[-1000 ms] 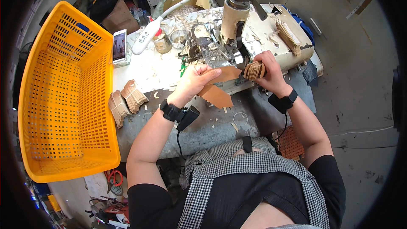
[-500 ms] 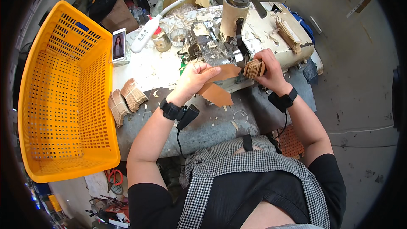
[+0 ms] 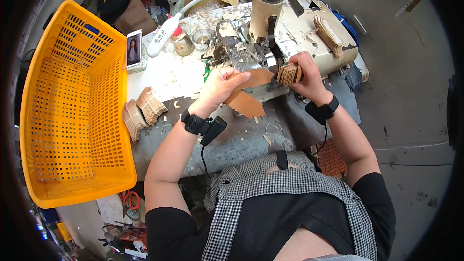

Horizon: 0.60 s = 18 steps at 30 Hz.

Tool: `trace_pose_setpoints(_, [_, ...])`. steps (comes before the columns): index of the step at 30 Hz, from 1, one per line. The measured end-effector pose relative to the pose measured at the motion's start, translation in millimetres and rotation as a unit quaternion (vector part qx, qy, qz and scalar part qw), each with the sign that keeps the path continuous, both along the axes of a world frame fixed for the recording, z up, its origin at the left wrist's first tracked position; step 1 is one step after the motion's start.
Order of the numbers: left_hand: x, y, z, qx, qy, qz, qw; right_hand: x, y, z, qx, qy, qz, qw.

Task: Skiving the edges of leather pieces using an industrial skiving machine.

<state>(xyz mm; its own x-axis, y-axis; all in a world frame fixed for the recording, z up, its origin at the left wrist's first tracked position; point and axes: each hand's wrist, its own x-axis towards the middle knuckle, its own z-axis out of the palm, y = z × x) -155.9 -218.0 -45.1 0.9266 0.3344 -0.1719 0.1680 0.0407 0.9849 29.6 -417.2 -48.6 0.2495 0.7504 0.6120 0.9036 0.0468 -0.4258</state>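
My left hand (image 3: 223, 86) is closed on two flat brown leather pieces with angled ends. The upper leather piece (image 3: 258, 78) points right, and the lower leather piece (image 3: 246, 104) slants down below my fingers. Just right of them, my right hand (image 3: 309, 78) grips a thick stack of leather strips (image 3: 289, 74), edges facing left. Both hands are in front of the machine's metal working head (image 3: 271, 61), and the stack is beside it. On the table to the left lie two tied bundles of strips (image 3: 152, 106).
A large yellow plastic basket (image 3: 126, 130) stands at the left. A phone (image 3: 134, 50), a red-capped jar (image 3: 182, 43), a clear cup (image 3: 200, 39) and a white lamp (image 3: 163, 36) are behind my left hand. Another bundle (image 3: 328, 35) rests on the machine (image 3: 302, 34). Scraps litter the tabletop.
Hardly anything differs: the view has shifted slightly. Both hands keep their holds, with the upper leather piece still close to the stack.
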Motion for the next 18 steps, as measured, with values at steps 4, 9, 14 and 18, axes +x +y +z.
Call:
trace_pose_setpoints(4, [0.1, 1.2, -1.5, 0.013, -0.009, -0.002, 1.000, 1.0, -0.8, 0.1, -0.003, -0.011, -0.002, 1.000])
trace_pose_setpoints(9, [0.2, 3.4, -3.4, 0.010, -0.006, -0.015, 1.000, 0.5, -0.5, -0.8, 0.003, -0.005, -0.004, 1.000])
trace_pose_setpoints(14, [0.3, 3.4, -6.2, 0.014, -0.008, -0.011, 1.000, 0.0, -0.2, -1.7, 0.004, 0.001, -0.004, 1.000])
trace_pose_setpoints(18, [-0.3, 0.5, -2.4, 0.015, -0.001, -0.002, 1.000, -0.3, -0.9, -1.2, 0.004, 0.003, -0.006, 1.000])
